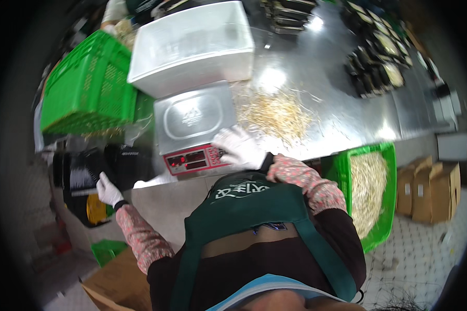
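Observation:
My left hand (109, 192), in a white glove, has its fingers closed at the edge of a black plastic tray (91, 168) beside the table's left front edge. Another black tray (127, 163) lies just right of it. My right hand (239, 149), also gloved, rests with fingers spread at the front right corner of a digital scale (194, 116). The scale's steel pan is bare, and its red panel (194, 159) has lit digits. Right of the scale lies a loose heap of thin, pale strands (277, 115), which look like bean sprouts.
Behind the scale stands a white foam box (192, 67); a green crate (88, 85) is at left. Packed black trays (376, 72) sit at far right. A green crate of pale strands (368, 194) stands by my right elbow. Cardboard boxes (430, 192) are on the floor.

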A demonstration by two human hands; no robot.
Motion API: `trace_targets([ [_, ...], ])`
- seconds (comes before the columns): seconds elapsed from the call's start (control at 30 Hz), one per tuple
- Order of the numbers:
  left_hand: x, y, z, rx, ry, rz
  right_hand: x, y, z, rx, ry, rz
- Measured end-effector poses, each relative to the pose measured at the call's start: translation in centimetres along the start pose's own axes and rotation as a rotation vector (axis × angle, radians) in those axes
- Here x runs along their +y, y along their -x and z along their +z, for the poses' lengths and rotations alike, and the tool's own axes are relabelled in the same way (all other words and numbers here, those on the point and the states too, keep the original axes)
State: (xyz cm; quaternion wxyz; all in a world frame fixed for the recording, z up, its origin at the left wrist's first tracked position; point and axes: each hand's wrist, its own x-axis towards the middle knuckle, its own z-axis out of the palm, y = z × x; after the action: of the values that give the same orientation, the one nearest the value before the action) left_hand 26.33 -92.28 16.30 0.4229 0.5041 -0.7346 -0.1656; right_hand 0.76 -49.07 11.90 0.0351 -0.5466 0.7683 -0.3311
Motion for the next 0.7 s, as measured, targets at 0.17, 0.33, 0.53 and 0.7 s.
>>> trace_targets([
  [0.17, 11.8, 4.4, 6.1, 0.158, 0.165, 0.352, 0.9, 2.8, 2.5, -0.049, 0.207, 0.092],
  [0.33, 28.5, 20.5, 12.9, -0.636, 0.628, 1.034, 1.7, 10.2, -0.2, 0.291, 0.132, 0.655],
  [0.53, 36.7, 36.8, 25.3, -1.051, 0.645, 1.515, -4.6, 20.6, -1.5, 0.579, 0.094, 0.916],
  [0.7, 39.2, 41.5, 36.6, -1.032, 0.140, 1.710, -11.5, 30.0, -1.0, 0.864, 0.023, 1.254],
])
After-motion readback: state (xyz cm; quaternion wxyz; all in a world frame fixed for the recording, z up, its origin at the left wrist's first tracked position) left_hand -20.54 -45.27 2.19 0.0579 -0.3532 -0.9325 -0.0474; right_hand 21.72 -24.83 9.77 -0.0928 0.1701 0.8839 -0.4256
